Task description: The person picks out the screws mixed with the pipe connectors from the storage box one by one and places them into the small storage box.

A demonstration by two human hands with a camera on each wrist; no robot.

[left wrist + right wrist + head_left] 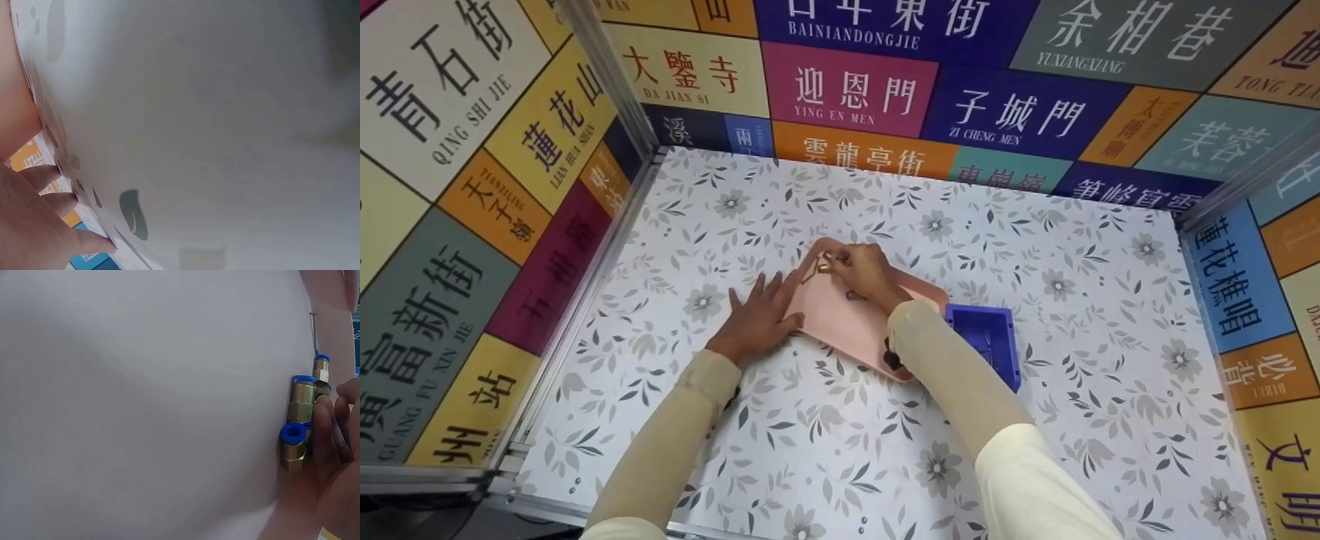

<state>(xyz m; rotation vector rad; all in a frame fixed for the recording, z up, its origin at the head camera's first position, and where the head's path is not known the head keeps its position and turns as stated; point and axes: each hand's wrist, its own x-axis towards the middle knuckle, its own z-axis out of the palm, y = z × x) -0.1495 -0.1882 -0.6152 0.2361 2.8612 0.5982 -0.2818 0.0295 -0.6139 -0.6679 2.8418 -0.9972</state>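
Observation:
My right hand (868, 274) reaches over a pink tray (829, 319) near its far left corner. There, bent fingers pinch at a small cluster of brass push-in fittings (302, 402) with blue collars. The fingers partly hide the fitting they hold. A thin metal screw or spring (314, 333) lies just beyond the cluster. Palm down, my left hand (757, 319) rests on the patterned tabletop with fingers spread, its thumb and fingertips at the tray's left edge. The left wrist view shows that hand (34, 219) along the table surface.
A blue bin (1006, 341) with small items in it stands against the tray's right side, partly behind my right forearm. Something black (892, 356) shows at the tray's near corner, beside the right sleeve. Panels with printed street names (851, 88) wall the table in.

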